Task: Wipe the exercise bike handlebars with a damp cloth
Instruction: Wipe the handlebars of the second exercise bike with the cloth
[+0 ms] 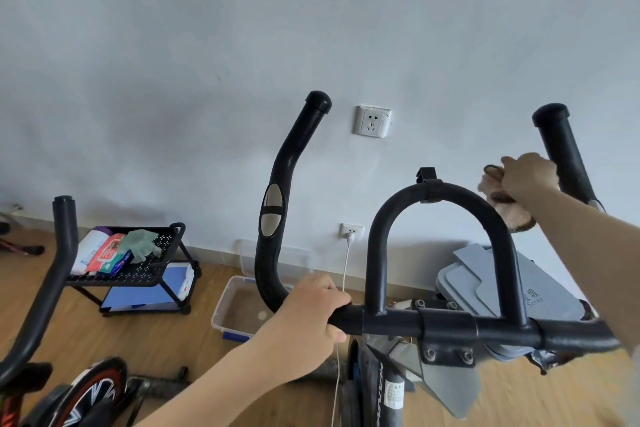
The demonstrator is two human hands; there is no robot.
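Note:
The black exercise bike handlebars point(381, 321) fill the lower middle of the view, with a central loop point(436, 189), a left horn point(294, 149) bearing silver sensor pads and a right horn point(562, 149). My left hand point(308, 315) grips the crossbar at the base of the left horn. My right hand point(528, 177) holds a brownish cloth point(509, 208) bunched against the upper right of the loop, beside the right horn. Part of the cloth is hidden under my fingers.
A black mesh cart point(162, 263) at the left holds wipe packs and a green glove. A clear plastic bin point(235, 305) sits on the wood floor by the wall. A white cable point(344, 274) hangs from a socket. A second bike point(59, 246) stands far left; a grey lidded bin point(498, 281) is behind the handlebars.

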